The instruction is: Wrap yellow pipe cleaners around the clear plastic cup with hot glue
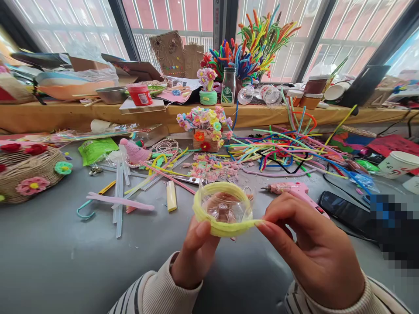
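Note:
My left hand (199, 248) is closed around a clear plastic cup (240, 209), which looks like a cut bottle bottom, with its thumb on the front of the rim. Yellow pipe cleaner (225, 229) circles the cup's rim in several rows. At the right side of the cup, my right hand (314, 248) pinches the loose end of this pipe cleaner between thumb and forefinger and holds it out from the wall. Some fingers of my left hand show blurred through the plastic. Behind my right hand lies a pink glue gun (294, 189).
Clear glue sticks (119, 200) and a pink pipe cleaner (119, 201) lie to the left. A tangle of coloured pipe cleaners (278, 150) spreads behind the cup. A phone (343, 213) rests at the right, a flower-covered basket (22, 174) at the left. Scissors (188, 179) lie partly hidden.

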A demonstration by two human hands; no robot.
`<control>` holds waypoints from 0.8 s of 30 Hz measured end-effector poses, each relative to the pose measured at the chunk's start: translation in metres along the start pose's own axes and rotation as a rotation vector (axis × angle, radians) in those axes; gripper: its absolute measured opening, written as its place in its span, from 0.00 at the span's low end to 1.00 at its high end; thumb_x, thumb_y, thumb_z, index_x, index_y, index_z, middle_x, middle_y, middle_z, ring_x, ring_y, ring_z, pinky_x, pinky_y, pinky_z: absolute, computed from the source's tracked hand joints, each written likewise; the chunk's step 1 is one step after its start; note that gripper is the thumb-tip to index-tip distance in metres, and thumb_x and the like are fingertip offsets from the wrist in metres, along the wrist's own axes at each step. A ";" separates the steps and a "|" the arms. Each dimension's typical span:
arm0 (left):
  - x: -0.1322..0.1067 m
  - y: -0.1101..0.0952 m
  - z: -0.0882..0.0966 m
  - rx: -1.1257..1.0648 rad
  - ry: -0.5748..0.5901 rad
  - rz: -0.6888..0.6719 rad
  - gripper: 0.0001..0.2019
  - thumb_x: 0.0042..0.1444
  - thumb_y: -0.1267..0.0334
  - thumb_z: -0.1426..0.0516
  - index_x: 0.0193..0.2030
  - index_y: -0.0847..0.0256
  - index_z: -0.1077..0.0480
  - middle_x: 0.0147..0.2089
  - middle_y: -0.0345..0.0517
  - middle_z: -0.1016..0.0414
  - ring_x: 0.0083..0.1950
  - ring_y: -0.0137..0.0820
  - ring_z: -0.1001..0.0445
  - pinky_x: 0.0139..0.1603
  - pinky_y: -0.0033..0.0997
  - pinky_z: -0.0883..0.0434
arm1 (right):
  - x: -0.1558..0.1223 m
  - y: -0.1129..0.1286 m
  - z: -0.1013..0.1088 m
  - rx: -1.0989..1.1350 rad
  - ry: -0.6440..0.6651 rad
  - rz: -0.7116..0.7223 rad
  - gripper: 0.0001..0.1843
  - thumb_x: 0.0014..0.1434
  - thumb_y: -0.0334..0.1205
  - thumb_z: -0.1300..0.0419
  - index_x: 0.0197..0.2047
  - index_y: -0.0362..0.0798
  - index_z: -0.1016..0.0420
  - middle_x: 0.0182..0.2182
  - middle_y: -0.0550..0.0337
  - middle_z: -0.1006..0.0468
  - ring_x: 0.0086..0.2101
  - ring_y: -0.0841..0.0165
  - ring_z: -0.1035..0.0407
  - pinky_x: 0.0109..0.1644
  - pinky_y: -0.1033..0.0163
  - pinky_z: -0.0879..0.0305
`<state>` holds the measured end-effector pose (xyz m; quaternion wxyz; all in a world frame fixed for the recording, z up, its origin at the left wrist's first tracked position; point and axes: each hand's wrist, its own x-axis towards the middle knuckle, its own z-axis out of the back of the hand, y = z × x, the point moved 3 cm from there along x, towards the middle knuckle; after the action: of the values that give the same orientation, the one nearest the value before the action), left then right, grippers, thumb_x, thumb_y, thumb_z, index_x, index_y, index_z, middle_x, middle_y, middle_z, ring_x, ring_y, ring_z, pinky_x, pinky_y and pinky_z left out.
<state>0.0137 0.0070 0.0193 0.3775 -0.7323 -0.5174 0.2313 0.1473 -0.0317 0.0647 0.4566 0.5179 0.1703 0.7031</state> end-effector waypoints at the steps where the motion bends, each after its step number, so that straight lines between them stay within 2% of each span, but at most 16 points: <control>1: 0.000 0.000 0.001 -0.001 -0.003 0.003 0.24 0.41 0.49 0.45 0.44 0.61 0.30 0.40 0.52 0.25 0.44 0.44 0.31 0.34 0.36 0.35 | -0.001 0.000 -0.001 0.015 -0.008 -0.018 0.04 0.53 0.33 0.43 0.27 0.49 0.33 0.20 0.65 0.33 0.22 0.75 0.40 0.24 0.67 0.42; 6: -0.001 0.001 0.001 -0.041 -0.019 0.013 0.23 0.40 0.50 0.43 0.43 0.60 0.29 0.38 0.50 0.25 0.43 0.42 0.30 0.37 0.35 0.34 | -0.005 -0.002 -0.003 0.080 -0.088 -0.114 0.05 0.53 0.37 0.43 0.26 0.49 0.33 0.20 0.64 0.34 0.22 0.74 0.41 0.25 0.65 0.44; 10: -0.001 0.003 0.001 -0.060 -0.016 0.046 0.25 0.40 0.49 0.43 0.44 0.61 0.30 0.36 0.49 0.24 0.34 0.36 0.30 0.30 0.31 0.36 | -0.005 -0.004 -0.003 0.079 -0.114 -0.123 0.05 0.52 0.38 0.42 0.26 0.50 0.33 0.20 0.64 0.35 0.23 0.73 0.41 0.26 0.65 0.44; 13: 0.000 0.003 0.001 -0.045 0.005 0.055 0.28 0.41 0.48 0.44 0.47 0.62 0.32 0.36 0.51 0.24 0.26 0.31 0.33 0.27 0.31 0.37 | -0.006 -0.006 -0.002 0.093 -0.114 -0.151 0.06 0.50 0.39 0.41 0.26 0.49 0.34 0.21 0.63 0.36 0.24 0.72 0.41 0.25 0.65 0.45; 18: 0.001 0.004 0.001 -0.059 0.083 0.053 0.26 0.42 0.49 0.45 0.47 0.63 0.32 0.35 0.50 0.25 0.23 0.27 0.36 0.25 0.29 0.39 | -0.006 -0.010 0.000 0.148 -0.155 -0.231 0.09 0.46 0.41 0.37 0.26 0.50 0.35 0.23 0.64 0.38 0.25 0.73 0.42 0.24 0.67 0.46; 22: 0.002 0.005 -0.001 -0.096 0.169 0.081 0.22 0.44 0.49 0.46 0.42 0.61 0.29 0.35 0.50 0.24 0.23 0.27 0.36 0.23 0.28 0.40 | -0.006 -0.013 0.001 0.222 -0.159 -0.334 0.15 0.41 0.40 0.35 0.33 0.52 0.34 0.28 0.65 0.37 0.25 0.75 0.45 0.23 0.70 0.44; 24: 0.001 0.005 -0.002 -0.097 0.176 0.094 0.22 0.44 0.49 0.46 0.41 0.61 0.28 0.37 0.52 0.24 0.23 0.28 0.35 0.23 0.27 0.42 | -0.006 -0.014 0.001 0.259 -0.141 -0.370 0.20 0.41 0.40 0.34 0.38 0.54 0.35 0.28 0.65 0.37 0.24 0.75 0.45 0.23 0.70 0.43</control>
<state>0.0182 0.0070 0.0164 0.3744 -0.7907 -0.4577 0.1584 0.1549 -0.0294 0.0510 0.5181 0.5799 0.3190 0.5418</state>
